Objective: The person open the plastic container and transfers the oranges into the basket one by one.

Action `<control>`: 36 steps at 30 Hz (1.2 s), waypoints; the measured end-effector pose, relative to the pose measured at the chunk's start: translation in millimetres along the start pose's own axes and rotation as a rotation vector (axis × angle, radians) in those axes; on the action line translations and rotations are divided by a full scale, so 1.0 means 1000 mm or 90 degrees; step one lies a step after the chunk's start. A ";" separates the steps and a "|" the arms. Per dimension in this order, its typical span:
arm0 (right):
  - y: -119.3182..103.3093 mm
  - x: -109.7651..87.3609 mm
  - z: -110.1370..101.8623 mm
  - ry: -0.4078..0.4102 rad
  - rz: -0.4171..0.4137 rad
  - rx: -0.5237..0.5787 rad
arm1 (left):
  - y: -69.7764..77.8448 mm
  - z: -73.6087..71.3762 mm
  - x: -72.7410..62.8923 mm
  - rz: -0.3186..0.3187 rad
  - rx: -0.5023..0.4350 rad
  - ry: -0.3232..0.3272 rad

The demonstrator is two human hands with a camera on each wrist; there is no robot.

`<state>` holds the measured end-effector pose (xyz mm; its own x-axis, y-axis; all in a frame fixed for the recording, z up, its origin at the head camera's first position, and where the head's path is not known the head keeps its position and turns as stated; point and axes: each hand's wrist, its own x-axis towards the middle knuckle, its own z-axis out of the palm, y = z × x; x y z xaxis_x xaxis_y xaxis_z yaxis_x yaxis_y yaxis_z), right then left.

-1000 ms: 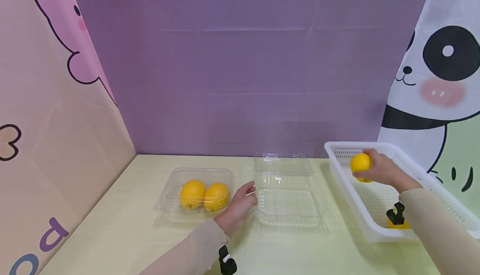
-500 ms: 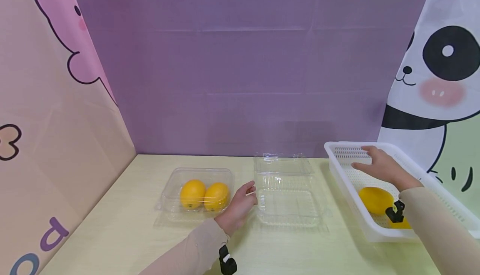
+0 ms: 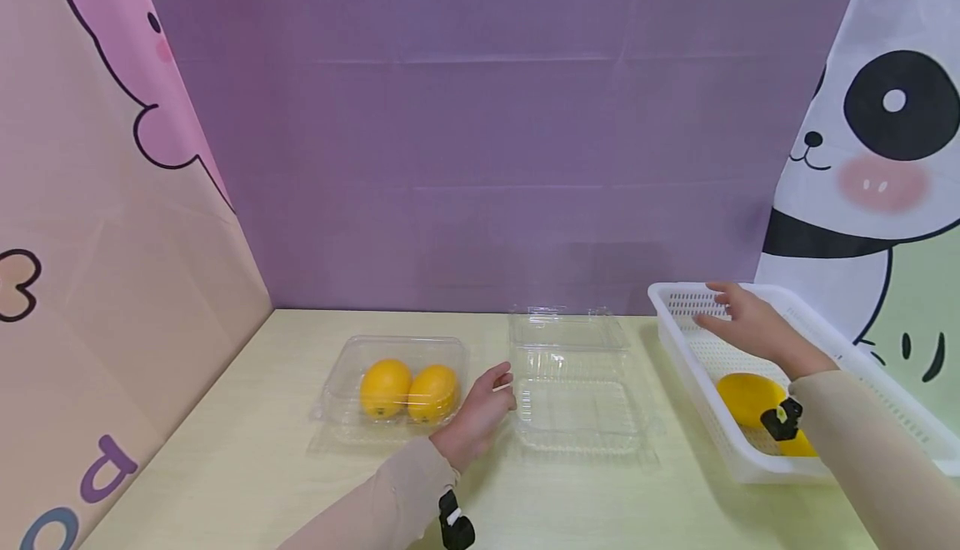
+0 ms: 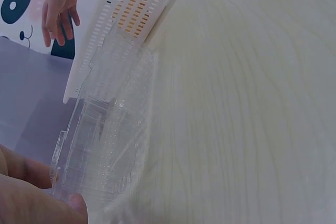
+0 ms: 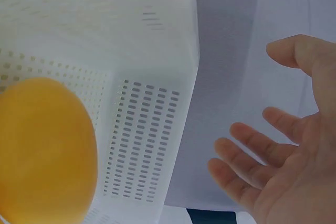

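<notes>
My left hand [image 3: 482, 412] is at the left edge of a clear plastic clamshell box [image 3: 577, 417], which stands with its lid back. In the left wrist view, thumb and fingers pinch the rim of that box [image 4: 113, 129] from either side. Over the far part of a white perforated basket [image 3: 708, 412] hovers my right hand [image 3: 757, 329], fingers spread and holding nothing. Below it in the basket lies a smooth, oval yellow-orange fruit [image 3: 750, 398], large in the right wrist view. A second such fruit [image 3: 797, 445] is partly hidden by my right wrist and sleeve.
Left of my left hand, a closed clear clamshell box [image 3: 348, 358] contains two yellow-orange fruits [image 3: 386, 387]. A pale wood-grain table [image 3: 247, 467] carries everything. A purple cloth backdrop [image 3: 465, 200] rises behind, with printed panels at both sides.
My right hand has let go of a yellow-orange fruit, which now lies in the basket. The hand has since shifted slightly left and up. My left hand stays in place.
</notes>
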<state>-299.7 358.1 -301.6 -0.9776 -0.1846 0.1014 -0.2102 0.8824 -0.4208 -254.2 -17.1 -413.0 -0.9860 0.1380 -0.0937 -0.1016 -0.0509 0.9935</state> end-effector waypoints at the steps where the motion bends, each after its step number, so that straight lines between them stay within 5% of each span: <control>1: -0.002 0.000 0.000 -0.001 -0.002 0.002 | 0.000 0.000 0.000 0.001 -0.002 -0.001; 36: -0.041 -0.003 0.018 0.036 -0.100 0.053 | -0.003 0.009 0.000 0.008 0.018 -0.007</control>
<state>-288.1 314.4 -300.7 -0.9307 -0.2916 0.2208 -0.3634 0.8054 -0.4682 -252.7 -7.6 -415.5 -0.9856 0.1486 -0.0802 -0.0847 -0.0246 0.9961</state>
